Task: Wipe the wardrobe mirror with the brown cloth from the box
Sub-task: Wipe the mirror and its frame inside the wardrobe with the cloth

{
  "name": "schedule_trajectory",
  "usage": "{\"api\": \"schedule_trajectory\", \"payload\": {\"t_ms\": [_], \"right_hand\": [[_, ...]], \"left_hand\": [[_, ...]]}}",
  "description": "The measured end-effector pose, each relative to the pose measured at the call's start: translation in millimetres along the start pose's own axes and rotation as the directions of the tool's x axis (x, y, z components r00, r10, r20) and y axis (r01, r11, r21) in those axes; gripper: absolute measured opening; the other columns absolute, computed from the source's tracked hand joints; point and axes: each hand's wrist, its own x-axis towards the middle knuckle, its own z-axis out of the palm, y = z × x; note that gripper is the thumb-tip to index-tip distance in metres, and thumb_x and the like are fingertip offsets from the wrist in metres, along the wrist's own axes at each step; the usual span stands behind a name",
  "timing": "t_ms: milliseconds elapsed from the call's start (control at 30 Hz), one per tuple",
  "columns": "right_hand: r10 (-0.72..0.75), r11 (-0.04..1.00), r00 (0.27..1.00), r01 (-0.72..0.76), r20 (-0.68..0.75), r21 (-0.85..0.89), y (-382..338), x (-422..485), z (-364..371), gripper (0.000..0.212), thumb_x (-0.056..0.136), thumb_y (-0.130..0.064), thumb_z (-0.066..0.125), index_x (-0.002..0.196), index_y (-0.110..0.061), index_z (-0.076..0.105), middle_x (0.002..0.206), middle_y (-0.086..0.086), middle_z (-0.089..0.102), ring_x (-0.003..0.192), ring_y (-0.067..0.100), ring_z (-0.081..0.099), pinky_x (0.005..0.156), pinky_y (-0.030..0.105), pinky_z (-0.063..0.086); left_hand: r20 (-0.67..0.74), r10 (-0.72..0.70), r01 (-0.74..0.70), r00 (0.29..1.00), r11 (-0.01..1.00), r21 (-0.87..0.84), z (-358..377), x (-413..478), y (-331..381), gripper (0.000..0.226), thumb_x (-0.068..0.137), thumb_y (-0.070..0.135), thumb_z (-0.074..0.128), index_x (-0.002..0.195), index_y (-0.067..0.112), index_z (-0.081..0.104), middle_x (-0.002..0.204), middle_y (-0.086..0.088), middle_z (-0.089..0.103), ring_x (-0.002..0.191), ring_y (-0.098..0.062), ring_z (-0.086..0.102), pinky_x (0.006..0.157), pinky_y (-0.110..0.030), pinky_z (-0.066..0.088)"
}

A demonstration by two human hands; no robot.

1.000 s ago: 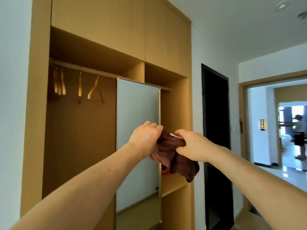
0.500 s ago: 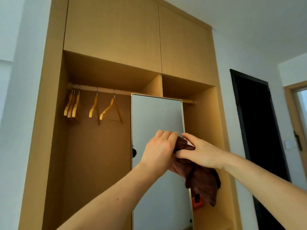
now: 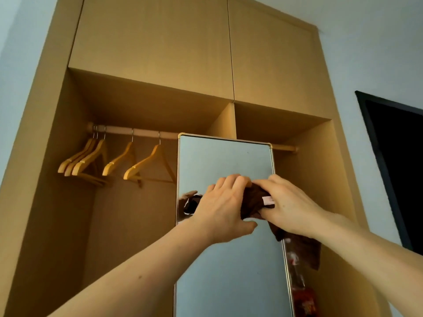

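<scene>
Light wood fills most of your view: the big wardrobe (image 3: 148, 53) stands in front of you, with two shut cupboard doors up high and an open space under them. On the left of that space a rail (image 3: 119, 130) runs across, and five wooden hangers (image 3: 146, 165) hang from it, three close together and two a bit apart. The mirror (image 3: 224, 161) stands in the middle, tall and thin, with a shiny gold edge, and its top reaches as high as the rail. Your two hands are up in front of the top half of the mirror, close to its right edge, and the brown cloth (image 3: 251, 200) is bunched up between them. Your left hand (image 3: 222, 207) has its fingers curled over the left end of the cloth, with the thumb sticking out below. Your right hand (image 3: 290, 209) grips the right end, and a small white tag (image 3: 268, 200) peeks out by its fingers. A loose bit of the cloth hangs down under your right wrist. You cannot tell if the cloth touches the glass. Far right, a dark doorway (image 3: 400, 156) sits in the pale wall, and a red thing (image 3: 304, 300) shows low down, just beside the mirror.
</scene>
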Motion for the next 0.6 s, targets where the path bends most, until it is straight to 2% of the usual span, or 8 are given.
{"api": "schedule_trajectory", "payload": {"t_ms": [100,167,300,367,500,600], "right_hand": [[-0.115,0.993,0.992,0.113,-0.06,-0.037,34,25,8,0.054,0.082,-0.029,0.066,0.131,-0.029,0.045,0.098,-0.006,0.043,0.098,0.019,0.048,0.078,0.038,0.048],[-0.177,0.983,0.979,0.171,-0.102,-0.06,53,42,8,0.055,0.082,-0.027,0.065,0.133,-0.026,0.044,0.104,0.0,0.045,0.103,0.023,0.047,0.082,0.045,0.047],[-0.228,0.971,0.937,0.238,-0.264,0.005,88,72,-1,0.056,0.079,-0.025,0.069,0.13,-0.022,0.046,0.117,0.005,0.052,0.107,0.026,0.052,0.086,0.042,0.045],[-0.229,0.969,0.928,0.245,-0.295,0.016,108,86,-5,0.055,0.079,-0.025,0.07,0.128,-0.021,0.046,0.122,0.003,0.052,0.109,0.024,0.052,0.089,0.041,0.044],[-0.265,0.949,0.918,0.302,-0.295,0.087,143,105,0,0.058,0.078,-0.029,0.073,0.129,-0.025,0.045,0.122,-0.001,0.051,0.109,0.02,0.05,0.091,0.038,0.044],[-0.267,0.909,0.951,0.302,-0.155,0.286,160,117,8,0.07,0.072,-0.033,0.075,0.132,-0.034,0.04,0.122,-0.001,0.048,0.11,0.019,0.049,0.095,0.039,0.044]], "left_hand": [[-0.001,-0.021,0.021,1.0,1.0,0.022,11,27,-8,0.079,0.076,0.045,0.069,0.141,0.023,0.028,0.134,0.001,0.046,0.117,-0.021,0.046,0.1,-0.037,0.039],[0.018,-0.023,0.021,1.0,0.994,0.109,11,49,-14,0.08,0.081,0.043,0.066,0.146,0.021,0.025,0.135,-0.004,0.049,0.118,-0.025,0.049,0.099,-0.04,0.039],[-0.084,0.028,-0.009,0.996,0.976,0.219,14,93,-18,0.061,0.083,0.027,0.064,0.14,0.017,0.042,0.12,-0.01,0.057,0.107,-0.031,0.055,0.089,-0.041,0.045],[-0.124,0.023,0.009,0.992,0.969,0.247,23,114,-17,0.055,0.084,0.022,0.063,0.136,0.015,0.048,0.114,-0.011,0.059,0.102,-0.032,0.057,0.084,-0.041,0.047],[-0.179,0.017,0.044,0.984,0.941,0.336,39,140,-15,0.043,0.085,0.017,0.057,0.127,0.014,0.055,0.108,-0.012,0.061,0.097,-0.033,0.058,0.081,-0.046,0.048],[-0.226,-0.006,0.095,0.974,0.919,0.383,46,145,-18,0.043,0.086,0.016,0.053,0.129,0.017,0.056,0.11,-0.01,0.062,0.096,-0.032,0.059,0.081,-0.046,0.05]]}}
